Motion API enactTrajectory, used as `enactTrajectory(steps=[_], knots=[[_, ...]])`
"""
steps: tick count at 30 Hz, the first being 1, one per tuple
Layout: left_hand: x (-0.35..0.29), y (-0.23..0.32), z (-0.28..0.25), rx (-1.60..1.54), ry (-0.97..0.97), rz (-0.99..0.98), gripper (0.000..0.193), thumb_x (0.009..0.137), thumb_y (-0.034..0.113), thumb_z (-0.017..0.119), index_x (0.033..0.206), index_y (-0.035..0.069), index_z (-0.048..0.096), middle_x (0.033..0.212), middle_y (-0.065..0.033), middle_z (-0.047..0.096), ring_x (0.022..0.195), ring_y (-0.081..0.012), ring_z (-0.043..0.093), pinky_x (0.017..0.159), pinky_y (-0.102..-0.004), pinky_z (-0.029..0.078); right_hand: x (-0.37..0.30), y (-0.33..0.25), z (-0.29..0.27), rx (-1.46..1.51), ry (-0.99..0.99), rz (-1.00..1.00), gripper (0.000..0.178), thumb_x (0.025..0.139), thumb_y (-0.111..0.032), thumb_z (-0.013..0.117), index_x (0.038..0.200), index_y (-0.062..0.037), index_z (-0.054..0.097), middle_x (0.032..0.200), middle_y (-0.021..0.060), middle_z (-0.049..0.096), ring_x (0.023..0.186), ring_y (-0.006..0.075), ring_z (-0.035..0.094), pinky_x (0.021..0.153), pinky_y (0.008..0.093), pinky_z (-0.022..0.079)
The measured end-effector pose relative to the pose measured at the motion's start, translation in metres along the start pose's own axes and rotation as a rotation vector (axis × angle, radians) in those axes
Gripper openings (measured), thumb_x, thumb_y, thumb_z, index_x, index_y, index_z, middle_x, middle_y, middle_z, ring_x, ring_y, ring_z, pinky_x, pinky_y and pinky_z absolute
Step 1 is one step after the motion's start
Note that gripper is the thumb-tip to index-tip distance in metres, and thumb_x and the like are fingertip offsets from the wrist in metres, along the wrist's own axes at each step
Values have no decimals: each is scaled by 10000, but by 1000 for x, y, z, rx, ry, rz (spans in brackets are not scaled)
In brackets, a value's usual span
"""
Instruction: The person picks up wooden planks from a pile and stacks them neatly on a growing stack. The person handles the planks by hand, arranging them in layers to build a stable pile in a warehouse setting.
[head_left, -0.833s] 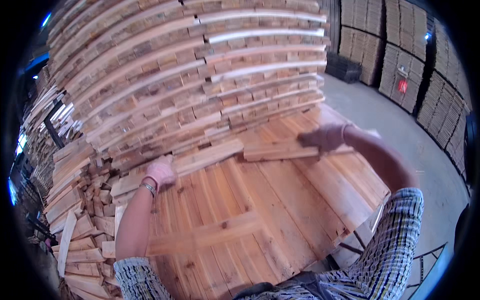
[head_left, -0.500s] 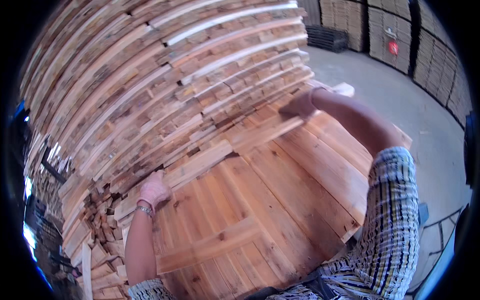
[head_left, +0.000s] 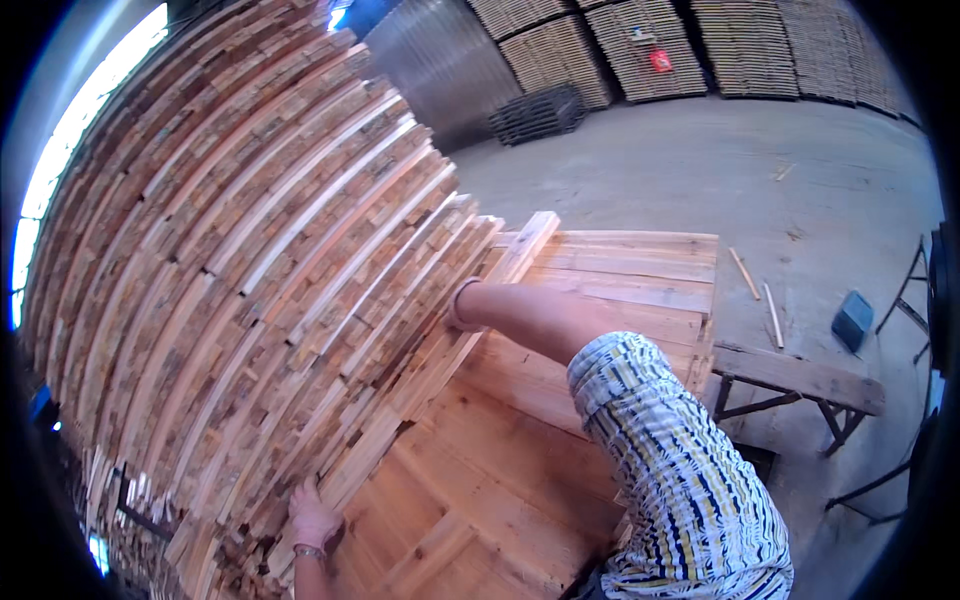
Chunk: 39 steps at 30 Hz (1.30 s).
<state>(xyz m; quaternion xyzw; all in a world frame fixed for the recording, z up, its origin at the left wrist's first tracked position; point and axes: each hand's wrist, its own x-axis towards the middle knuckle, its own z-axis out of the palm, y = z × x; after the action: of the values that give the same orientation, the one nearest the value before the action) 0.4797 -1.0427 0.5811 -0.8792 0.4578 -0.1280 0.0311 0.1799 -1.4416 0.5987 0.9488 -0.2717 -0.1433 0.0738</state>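
A large panel of reddish planks [head_left: 560, 370] lies in front of me. Along its left edge, beside the stack, run long narrow wooden boards [head_left: 375, 445], and a paler strip [head_left: 528, 248] reaches to the far edge. My left hand [head_left: 315, 520] is closed at the near end of the narrow board, at the panel's lower left. Farther up the same edge my right hand [head_left: 462, 306] reaches down over the boards next to the stack. Its fingers are mostly hidden, so their grip does not show. A crosspiece [head_left: 430, 550] lies across the nearer planks.
A tall stack of wooden strips [head_left: 230, 290] rises on the left. To the right stand a wooden bench [head_left: 800, 380] and a blue container [head_left: 853, 320]. Loose sticks [head_left: 773, 315] lie on the grey floor. Bundled wood [head_left: 645, 50] and dark pallets [head_left: 540, 113] are at the back.
My view has turned toward the right, showing more floor and the bench. My right hand has come in closer along the board and stack edge; the left remains at the near end.
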Motion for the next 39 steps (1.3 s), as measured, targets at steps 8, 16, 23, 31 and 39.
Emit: enactTrajectory(steps=[8,16,23,31,39], knots=[[-171,15,-77,-384,-270,335,749,803,408,711,1386,29,433,1327,-248,524,1259,-412,480,1093,-450,368,-20,-42,14,28,114,-19,461,840,-272,645,1290,-188,593,1290,67,628,1133,279,596,987,358,466],[-329,-34,-7,-192,-94,254,832,833,581,649,1357,-32,443,1367,-251,478,1245,-410,467,1092,-466,373,-33,-89,71,-81,182,-142,611,752,-216,702,1334,-133,534,1306,131,603,1185,320,574,994,390,470],[-406,14,-99,-450,119,-70,731,820,519,714,1273,-17,508,1163,-194,614,1081,-310,610,929,-411,508,-23,-59,94,-176,50,-88,848,624,-197,768,1389,-62,429,1337,201,564,1239,354,549,1026,427,456],[-544,65,-97,-1374,1187,-1303,456,925,554,596,1011,106,582,696,10,535,537,-112,535,473,-250,463,-45,-71,99,-131,134,-111,785,777,-218,694,1463,-65,345,1376,223,519,1268,366,518,1048,419,437],[-537,75,-15,-1585,1016,-1784,638,966,584,501,1304,45,542,1166,-151,624,995,-231,635,828,-397,551,-31,-46,119,-170,142,-69,790,824,-208,649,1507,-74,276,1435,224,466,1305,388,477,1072,425,416]])
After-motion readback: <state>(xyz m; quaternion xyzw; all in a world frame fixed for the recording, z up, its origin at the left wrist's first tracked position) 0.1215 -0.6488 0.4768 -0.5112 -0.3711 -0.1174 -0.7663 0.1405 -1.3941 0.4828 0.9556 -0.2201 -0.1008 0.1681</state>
